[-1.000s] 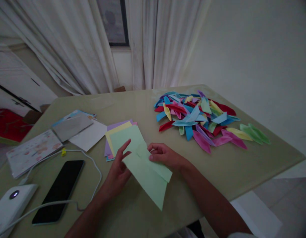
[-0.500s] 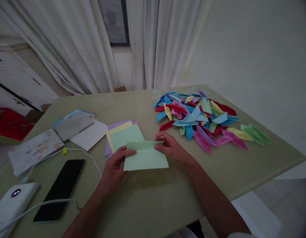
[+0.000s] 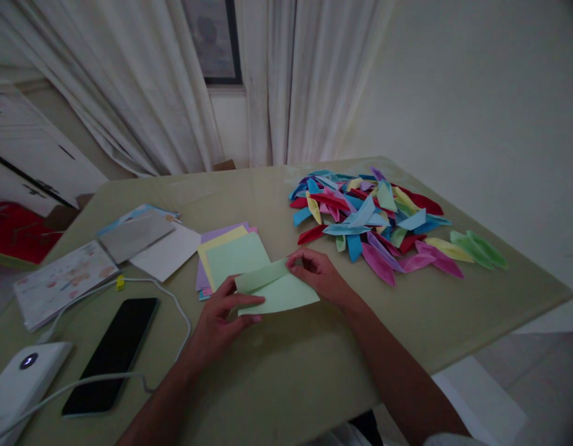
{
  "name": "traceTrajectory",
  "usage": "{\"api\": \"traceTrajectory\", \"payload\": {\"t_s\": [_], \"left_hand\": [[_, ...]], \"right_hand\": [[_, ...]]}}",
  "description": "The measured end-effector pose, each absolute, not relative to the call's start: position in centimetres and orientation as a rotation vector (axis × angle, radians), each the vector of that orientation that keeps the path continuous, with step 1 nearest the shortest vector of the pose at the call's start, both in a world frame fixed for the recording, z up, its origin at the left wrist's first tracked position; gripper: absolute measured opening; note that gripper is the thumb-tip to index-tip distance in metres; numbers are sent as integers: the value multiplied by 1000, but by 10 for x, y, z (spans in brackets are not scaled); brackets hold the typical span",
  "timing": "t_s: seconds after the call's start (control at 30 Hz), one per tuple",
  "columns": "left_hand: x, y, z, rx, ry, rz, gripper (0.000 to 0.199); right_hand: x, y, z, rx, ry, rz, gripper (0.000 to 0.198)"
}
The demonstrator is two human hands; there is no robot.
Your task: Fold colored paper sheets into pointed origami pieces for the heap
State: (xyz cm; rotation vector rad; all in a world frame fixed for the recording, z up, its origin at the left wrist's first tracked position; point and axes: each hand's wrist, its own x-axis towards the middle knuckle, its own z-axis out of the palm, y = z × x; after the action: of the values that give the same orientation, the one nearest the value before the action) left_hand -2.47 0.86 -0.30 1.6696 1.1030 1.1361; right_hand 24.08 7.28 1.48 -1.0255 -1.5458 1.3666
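A pale green sheet of paper (image 3: 286,293) is held just above the table between my two hands, its far edge folded over in a strip. My left hand (image 3: 228,306) grips the left side, fingers on top and thumb along the near edge. At the upper right corner, my right hand (image 3: 314,272) pinches the folded strip. Behind my left hand lies a stack of coloured paper (image 3: 237,251), with green on top and yellow and purple edges showing. To the right is a heap of folded paper pieces (image 3: 360,217) in blue, red, pink, yellow and green.
On the left lie a black phone (image 3: 112,356), a white power bank (image 3: 30,384) and a white cable (image 3: 172,297). Beyond them are a printed booklet (image 3: 65,282) and a white sheet (image 3: 168,251). The table's right corner (image 3: 567,294) juts out; curtains (image 3: 309,80) hang behind.
The green sheet has tilted, its right side higher, and the folded strip lies further over. My left fingers have shifted right and downward along it; the right hand still pinches the corner.
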Motion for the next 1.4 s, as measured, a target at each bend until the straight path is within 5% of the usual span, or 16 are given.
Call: {"api": "traceTrajectory", "payload": {"t_s": [0.3, 0.47, 0.67, 1.2, 1.4], "left_hand": [[-17, 7, -3, 1385, 1448, 1326, 33], [-13, 8, -3, 1383, 1351, 1403, 37], [-13, 8, -4, 1387, 1345, 1413, 41], [-13, 2, 3, 1381, 1508, 1452, 36], [-16, 4, -4, 1403, 1558, 1454, 34]], "right_hand": [[236, 71, 14, -810, -1598, 1421, 45], [230, 70, 8, -911, -1524, 1318, 25], [225, 67, 9, -971, -1469, 1226, 36], [220, 66, 2, -1039, -1327, 1256, 28], [215, 65, 3, -1036, -1160, 1354, 48]]}}
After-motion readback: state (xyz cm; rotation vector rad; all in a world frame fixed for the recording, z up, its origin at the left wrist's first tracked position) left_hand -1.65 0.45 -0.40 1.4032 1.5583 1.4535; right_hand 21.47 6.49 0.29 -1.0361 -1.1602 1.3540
